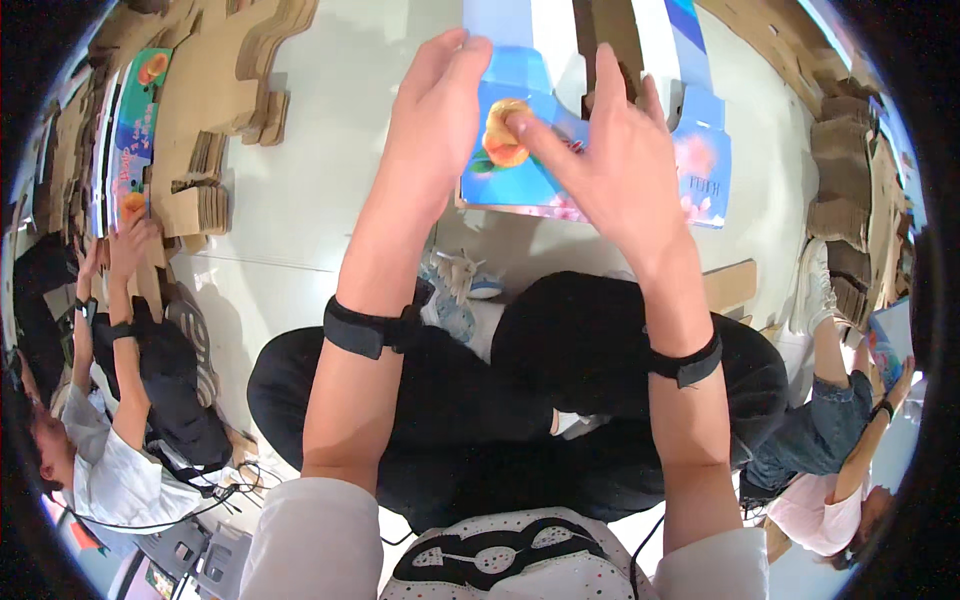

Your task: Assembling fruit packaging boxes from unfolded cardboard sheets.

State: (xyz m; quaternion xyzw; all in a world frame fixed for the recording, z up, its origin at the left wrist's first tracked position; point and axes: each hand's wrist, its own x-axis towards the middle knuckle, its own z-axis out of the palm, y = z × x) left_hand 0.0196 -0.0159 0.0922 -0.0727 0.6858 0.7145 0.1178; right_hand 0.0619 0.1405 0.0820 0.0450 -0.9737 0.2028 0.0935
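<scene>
In the head view, both forearms rise from the lower edge, bare below short white sleeves [310, 540] and each ringed at the wrist by a black fabric wristband [362, 328], and reach up past black-trousered knees [575, 330] to an open blue-and-pink printed cardboard box [535, 187]. The box stands at the top centre, beyond the knees and above a pale tiled floor [300, 200], its brown inside partly showing between upright white-lined flaps. The left hand [437, 110] is set nearly edge-on along the box's left side, fingers pointing up and slightly bent, thumb side toward the box; how firmly it grips, if at all, cannot be told. The right hand [620, 165] is open, back upward and wrist lightly angled: its thumb stretches left onto the printed orange peach on the front panel, while the index finger points straight up over the opening and the others spread to the right. Flat stacks of brown cardboard [225, 70] lie to the left. At the far left, a co-worker's hand [132, 240] is at a green-and-blue printed carton [138, 110].
</scene>
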